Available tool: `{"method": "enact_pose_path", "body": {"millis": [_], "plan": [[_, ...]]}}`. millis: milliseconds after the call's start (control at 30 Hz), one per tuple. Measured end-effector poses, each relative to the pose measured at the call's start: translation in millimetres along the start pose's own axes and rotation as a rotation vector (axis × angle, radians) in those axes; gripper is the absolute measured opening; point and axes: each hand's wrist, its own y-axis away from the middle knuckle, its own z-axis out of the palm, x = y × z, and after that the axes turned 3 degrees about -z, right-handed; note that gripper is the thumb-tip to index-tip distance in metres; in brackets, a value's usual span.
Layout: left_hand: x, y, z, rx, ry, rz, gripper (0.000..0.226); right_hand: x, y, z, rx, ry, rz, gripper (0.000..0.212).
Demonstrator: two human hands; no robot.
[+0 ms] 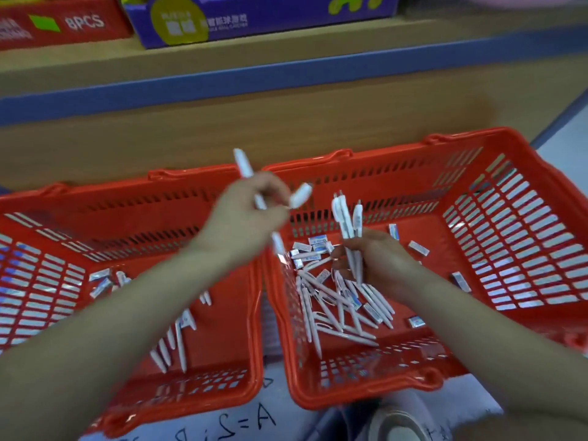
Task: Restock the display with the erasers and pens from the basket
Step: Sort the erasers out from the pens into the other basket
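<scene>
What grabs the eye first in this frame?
Two red baskets fill the frame side by side, the left basket and the right basket. Above them, the left hand grips blurred white pens and the right hand holds an upright bunch of pens. A pile of pens and erasers lies in the right basket.

Single view: head cam, wide-angle, worn on the person. It faces forward and down at a steep tilt. Close range: both forearms enter from the bottom corners. The left hand [246,214] and right hand [381,259] sit mid-frame, each gripping pens [348,224]. The left basket [111,186] and right basket [397,153] sit side by side and fill the lower two thirds. The shelf [286,79] and boxes [254,23] run across the top, farther off. Straight lines bow toward the frame edges. The left hand is motion-blurred.
</scene>
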Motion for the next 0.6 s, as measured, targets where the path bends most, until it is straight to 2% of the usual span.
{"method": "enact_pose_path", "body": {"millis": [100,200,300,367,467,533,600], "plan": [[4.5,-0.8,66.1,-0.255,-0.280,-0.105,0.016,4.6,4.3,-14.3,0.081,0.165,-0.047,0.018],[-11.4,-1.2,119.3,-0.368,-0.436,-0.268,0.020,11.9,-0.5,-40.0,0.227,0.368,-0.034,0.018],[-24.7,0.3,147.6,-0.454,-0.514,-0.312,0.030,12.8,-9.1,-59.8,0.320,0.602,-0.081,0.011],[-27.6,1.6,152.8,-0.449,-0.563,-0.263,0.030,10.5,-15.3,-68.1,0.379,0.660,-0.146,0.024],[-14.6,-0.6,129.5,-0.334,-0.579,-0.095,0.033,-5.9,-11.6,-66.9,0.392,0.558,-0.241,0.024],[1.0,-6.5,94.4,-0.243,-0.539,0.067,0.036,-25.5,-6.7,-54.3,0.320,0.515,-0.324,0.022],[13.4,-14.0,48.8,-0.171,-0.477,0.130,0.037,-52.8,1.8,-28.8,0.193,0.492,-0.386,0.024]]}}
